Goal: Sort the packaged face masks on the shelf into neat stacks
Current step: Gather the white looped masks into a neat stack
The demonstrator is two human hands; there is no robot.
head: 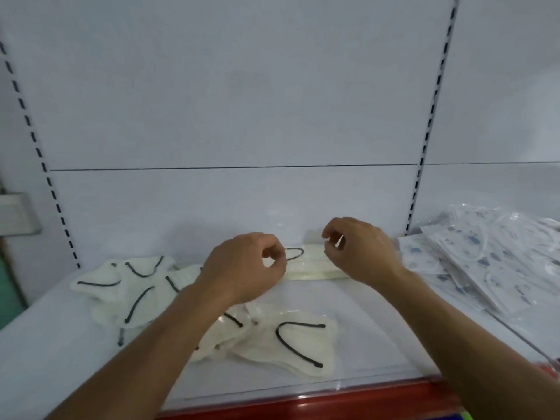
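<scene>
Mask stack (313, 268) lies between curled left hand (245, 268) and right hand (362, 251).

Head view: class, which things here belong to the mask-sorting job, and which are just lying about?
Job: loose cream packaged masks with black ear loops; flat cream mask stack; blue-printed white masks in clear packets; white shelf.
Lying about: grey wall box; red shelf-edge strip.
</scene>
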